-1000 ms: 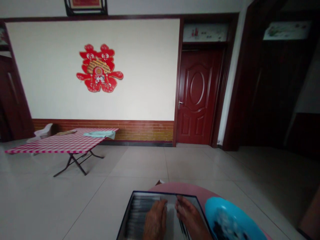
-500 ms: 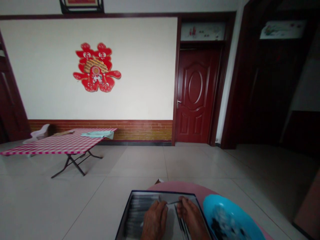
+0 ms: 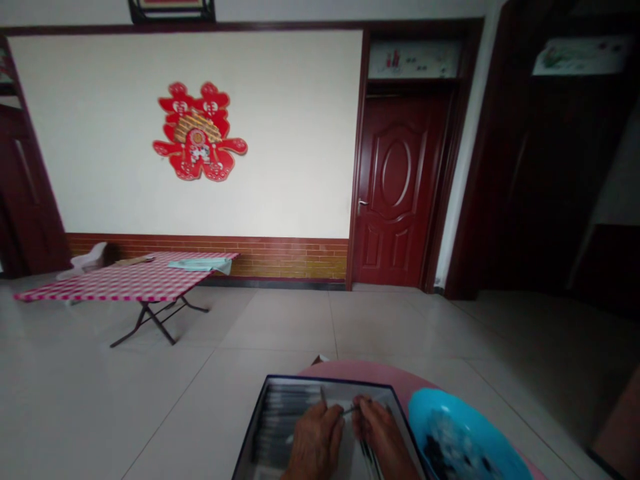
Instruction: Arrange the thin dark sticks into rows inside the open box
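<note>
A thin dark stick [image 3: 349,410] spans the gap between my two hands, too small and blurred to name more exactly. My left hand [image 3: 314,440] is closed in a pinch at its left end. At the other end, the fingers of my right hand [image 3: 380,430] are closed around it. Both hands are over a shallow dark-rimmed box [image 3: 330,380]. Many slender dark sticks [image 3: 280,420] lie in rows in its left part. Several loose sticks [image 3: 369,457] lie below my right hand, partly hidden by it. A narrow piece [image 3: 323,397] shows just behind my left fingers.
A blue basin [image 3: 445,400] with small white and black pieces stands right of the box, on a pink round table [image 3: 380,369]. Further off are a folding table with a checked cloth [image 3: 120,280], a pale chair [image 3: 90,259] and a red door [image 3: 395,187].
The view has shifted slightly. Both hands still hold the thin stick and have come a little closer together. The narrow piece behind my left fingers now shows more clearly.
</note>
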A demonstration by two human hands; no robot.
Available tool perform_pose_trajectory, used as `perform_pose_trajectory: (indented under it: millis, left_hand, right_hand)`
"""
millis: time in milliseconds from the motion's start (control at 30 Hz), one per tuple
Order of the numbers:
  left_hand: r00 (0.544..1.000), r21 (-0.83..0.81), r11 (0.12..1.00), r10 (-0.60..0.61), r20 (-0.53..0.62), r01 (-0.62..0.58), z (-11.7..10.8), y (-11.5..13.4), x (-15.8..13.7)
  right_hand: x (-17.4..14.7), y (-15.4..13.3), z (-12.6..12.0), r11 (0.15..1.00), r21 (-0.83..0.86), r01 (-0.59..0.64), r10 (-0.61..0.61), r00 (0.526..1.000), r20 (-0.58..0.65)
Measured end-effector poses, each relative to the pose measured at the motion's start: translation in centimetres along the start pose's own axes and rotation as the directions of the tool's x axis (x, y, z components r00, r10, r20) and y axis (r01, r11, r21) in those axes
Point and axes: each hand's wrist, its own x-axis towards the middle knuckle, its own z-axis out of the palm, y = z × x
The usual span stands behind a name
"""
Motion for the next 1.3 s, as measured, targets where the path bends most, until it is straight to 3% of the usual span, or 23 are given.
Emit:
perform_pose_trajectory:
  millis: [67,233,433,533,733,900,1067,1167,1300]
  left_hand:
    - [0.998,0.007,1.000,0.000,0.057,0.000,-0.3,0.3,0.1]
    - [0.995,0.045,0.999,-0.031,0.096,0.027,-0.6,0.5,0.4]
    - [0.995,0.120,0.991,-0.061,0.078,0.051,-0.2,0.2,0.1]
    - [0.994,0.125,0.991,-0.054,0.094,0.042,0.3,-0.1,-0.2]
    - [0.990,0.005,0.994,0.108,-0.091,-0.108,1.9,-1.1,-0.9]
    - [0.980,-0.089,0.980,0.169,-0.101,-0.178,2.4,-1.8,-1.1]
    - [0.988,-0.086,0.985,0.143,-0.052,-0.147,2.1,-2.4,-1.1]
    - [0.987,-0.046,0.987,0.154,-0.051,-0.157,2.2,-2.8,-1.2]
    - [0.983,-0.006,0.986,0.164,-0.086,-0.165,2.4,-3.0,-1.3]
  right_hand:
    - [-0.1,0.3,0.3,0.999,0.045,-0.025,0.023,0.999,0.046]
    - [-0.7,-0.4,0.9,0.998,-0.030,-0.058,0.060,0.994,0.087]
    - [-0.7,-1.5,0.1,0.993,0.114,-0.037,0.050,0.993,-0.108]
    - [-0.7,-1.5,0.1,0.980,0.198,-0.032,0.058,0.990,-0.126]
    - [-0.6,-0.4,1.3,0.950,0.290,-0.117,0.131,0.991,-0.030]
    - [-0.7,0.0,1.7,0.999,0.003,-0.048,0.048,0.999,-0.001]
    - [-0.9,-1.1,1.0,0.982,-0.190,0.000,0.010,0.998,0.056]
    - [-1.3,-2.5,-1.0,0.953,-0.289,0.093,-0.072,0.994,0.083]
    - [-1.9,-4.6,-6.3,0.901,-0.411,0.139,-0.148,0.989,0.011]
